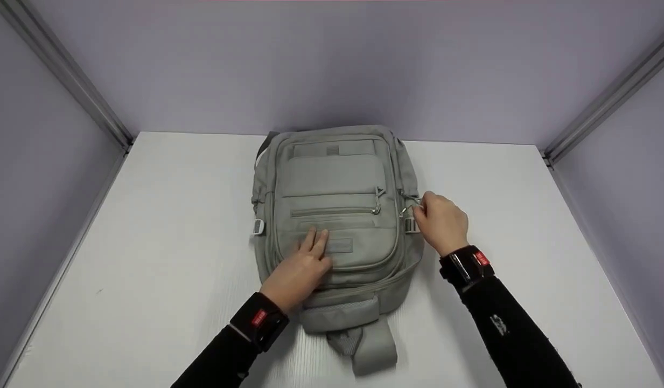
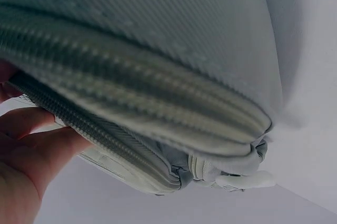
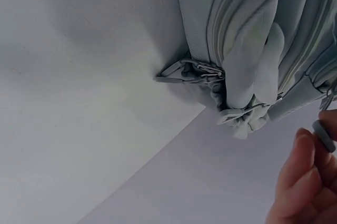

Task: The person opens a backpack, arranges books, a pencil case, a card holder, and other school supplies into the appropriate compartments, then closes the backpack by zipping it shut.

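A grey-green backpack [image 1: 334,175] lies front side up, its grab strap [image 1: 375,350] toward the person. My left hand [image 1: 299,269] rests on the lower front panel, fingers extended near a rectangular label [image 1: 340,246]. Seen from the left wrist, its fingers [image 2: 60,147] lie against the bag beside a zipper track [image 2: 131,92]. At the bag's right edge, my right hand [image 1: 444,223] pinches a zipper pull. In the right wrist view the pull's grey tab [image 3: 323,136] sits between thumb and finger; part of that hand falls outside the frame.
Under the bag is a white table [image 1: 175,242], bounded by pale panels [image 1: 332,64] at the back and both sides. A front-pocket zipper [image 1: 334,212] crosses the bag. Side buckles [image 1: 258,227] and cinched side pockets [image 3: 210,76] stick out at its edges.
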A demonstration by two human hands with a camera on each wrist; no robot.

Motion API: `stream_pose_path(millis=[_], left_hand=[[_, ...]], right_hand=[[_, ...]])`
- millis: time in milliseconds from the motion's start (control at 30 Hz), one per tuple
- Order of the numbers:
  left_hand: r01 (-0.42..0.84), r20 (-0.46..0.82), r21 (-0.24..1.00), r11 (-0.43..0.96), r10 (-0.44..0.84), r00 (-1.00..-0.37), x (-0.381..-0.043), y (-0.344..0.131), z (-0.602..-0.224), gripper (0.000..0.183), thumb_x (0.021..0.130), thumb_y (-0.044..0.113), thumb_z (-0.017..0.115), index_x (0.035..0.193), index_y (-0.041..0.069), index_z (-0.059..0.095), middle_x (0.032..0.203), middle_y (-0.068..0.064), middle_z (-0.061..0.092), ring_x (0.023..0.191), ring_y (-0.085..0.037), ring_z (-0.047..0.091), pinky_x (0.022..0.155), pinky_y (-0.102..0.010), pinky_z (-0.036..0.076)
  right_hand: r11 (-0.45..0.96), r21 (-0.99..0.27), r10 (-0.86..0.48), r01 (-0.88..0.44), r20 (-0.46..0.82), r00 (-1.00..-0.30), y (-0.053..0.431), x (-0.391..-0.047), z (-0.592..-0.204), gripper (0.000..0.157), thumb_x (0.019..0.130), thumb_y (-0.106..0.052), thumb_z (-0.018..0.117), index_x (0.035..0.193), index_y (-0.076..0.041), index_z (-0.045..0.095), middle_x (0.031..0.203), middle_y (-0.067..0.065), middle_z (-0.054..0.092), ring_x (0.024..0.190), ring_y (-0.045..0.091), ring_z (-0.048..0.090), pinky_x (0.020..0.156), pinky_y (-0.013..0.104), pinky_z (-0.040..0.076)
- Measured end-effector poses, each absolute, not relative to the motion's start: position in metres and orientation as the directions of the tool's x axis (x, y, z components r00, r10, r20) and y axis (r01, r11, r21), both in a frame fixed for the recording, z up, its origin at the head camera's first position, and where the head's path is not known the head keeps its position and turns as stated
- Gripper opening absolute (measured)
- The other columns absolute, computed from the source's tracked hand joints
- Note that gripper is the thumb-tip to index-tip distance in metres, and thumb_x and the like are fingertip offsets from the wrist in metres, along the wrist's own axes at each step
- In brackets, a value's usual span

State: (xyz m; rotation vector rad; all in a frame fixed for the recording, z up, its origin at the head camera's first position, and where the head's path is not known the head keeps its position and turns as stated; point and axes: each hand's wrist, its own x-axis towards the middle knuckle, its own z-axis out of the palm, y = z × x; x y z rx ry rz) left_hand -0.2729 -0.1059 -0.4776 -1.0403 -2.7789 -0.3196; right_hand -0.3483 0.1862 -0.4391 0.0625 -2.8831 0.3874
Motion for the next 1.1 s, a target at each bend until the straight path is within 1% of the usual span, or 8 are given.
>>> stream_pose_path(millis=[67, 233, 333, 467, 667, 833, 967, 1100], left_hand=[[0.660, 0.216, 0.160, 0.734, 0.626, -0.749, -0.272, -0.106, -0.478, 0.007, 0.094, 0.010, 0.063, 0.094, 0.006, 0.069, 0.147, -0.026, 0.049, 0.137, -0.049, 0.045, 0.094, -0.059, 0.053], [0.668, 0.237, 0.160, 0.727, 0.629, -0.741, -0.271, -0.106, -0.478, 0.008, 0.094, 0.008, 0.063, 0.087, 0.006, 0.066, 0.146, -0.027, 0.051, 0.136, -0.049, 0.047, 0.094, -0.060, 0.053], [0.667, 0.237, 0.162, 0.728, 0.627, -0.742, -0.271, -0.106, -0.478, 0.007, 0.093, 0.009, 0.064, 0.087, 0.006, 0.066, 0.146, -0.026, 0.051, 0.136, -0.049, 0.046, 0.095, -0.060, 0.052], [0.665, 0.234, 0.163, 0.729, 0.626, -0.744, -0.272, -0.105, -0.479, 0.005, 0.092, 0.010, 0.065, 0.088, 0.007, 0.066, 0.146, -0.026, 0.051, 0.136, -0.049, 0.046, 0.096, -0.060, 0.052], [0.672, 0.239, 0.174, 0.720, 0.631, -0.738, -0.272, -0.105, -0.479, 0.007, 0.093, 0.012, 0.064, 0.087, 0.008, 0.066, 0.146, -0.026, 0.051, 0.136, -0.050, 0.046, 0.096, -0.061, 0.051], [0.669, 0.236, 0.188, 0.719, 0.628, -0.741, -0.272, -0.105, -0.479, 0.010, 0.094, 0.013, 0.063, 0.086, 0.008, 0.065, 0.146, -0.027, 0.050, 0.136, -0.050, 0.045, 0.097, -0.063, 0.050], [0.662, 0.226, 0.171, 0.730, 0.624, -0.748, -0.272, -0.106, -0.478, 0.008, 0.094, 0.012, 0.063, 0.088, 0.007, 0.066, 0.147, -0.026, 0.050, 0.137, -0.049, 0.046, 0.096, -0.061, 0.051], [0.658, 0.221, 0.157, 0.736, 0.623, -0.750, -0.272, -0.106, -0.478, 0.007, 0.094, 0.010, 0.063, 0.090, 0.007, 0.067, 0.147, -0.026, 0.050, 0.137, -0.049, 0.045, 0.095, -0.061, 0.051]], right_hand=[[0.964, -0.255, -0.007, -0.071, 0.242, -0.970, 0.185, -0.353, -0.439, 0.022, 0.092, -0.020, 0.062, 0.075, -0.005, 0.058, 0.069, 0.012, 0.062, 0.058, 0.026, 0.057, 0.048, 0.037, 0.039], [0.968, -0.243, 0.005, -0.055, 0.242, -0.970, 0.184, -0.365, -0.438, 0.020, 0.092, -0.020, 0.061, 0.082, -0.003, 0.062, 0.075, 0.016, 0.067, 0.063, 0.032, 0.063, 0.053, 0.046, 0.047], [0.970, -0.238, 0.012, -0.045, 0.232, -0.973, 0.182, -0.372, -0.437, 0.021, 0.093, -0.021, 0.062, 0.085, -0.002, 0.062, 0.078, 0.018, 0.068, 0.067, 0.035, 0.066, 0.056, 0.049, 0.050], [0.974, -0.223, 0.010, -0.041, 0.223, -0.975, 0.180, -0.381, -0.436, 0.022, 0.093, -0.021, 0.063, 0.084, -0.001, 0.061, 0.078, 0.019, 0.068, 0.069, 0.037, 0.067, 0.058, 0.052, 0.051], [0.977, -0.208, 0.003, -0.045, 0.226, -0.974, 0.175, -0.388, -0.437, 0.021, 0.093, -0.018, 0.061, 0.082, -0.001, 0.059, 0.075, 0.019, 0.066, 0.065, 0.036, 0.065, 0.056, 0.051, 0.050], [0.976, -0.216, 0.026, -0.015, 0.185, -0.982, 0.176, -0.388, -0.439, 0.023, 0.095, -0.020, 0.060, 0.083, -0.001, 0.059, 0.077, 0.020, 0.067, 0.066, 0.036, 0.065, 0.054, 0.049, 0.049], [0.975, -0.220, 0.034, 0.001, 0.150, -0.988, 0.176, -0.387, -0.439, 0.025, 0.095, -0.022, 0.060, 0.083, -0.001, 0.060, 0.078, 0.020, 0.068, 0.065, 0.034, 0.065, 0.053, 0.045, 0.047], [0.974, -0.225, 0.028, -0.008, 0.158, -0.987, 0.174, -0.389, -0.438, 0.023, 0.095, -0.020, 0.059, 0.084, 0.000, 0.060, 0.079, 0.021, 0.068, 0.066, 0.036, 0.066, 0.054, 0.046, 0.048]])
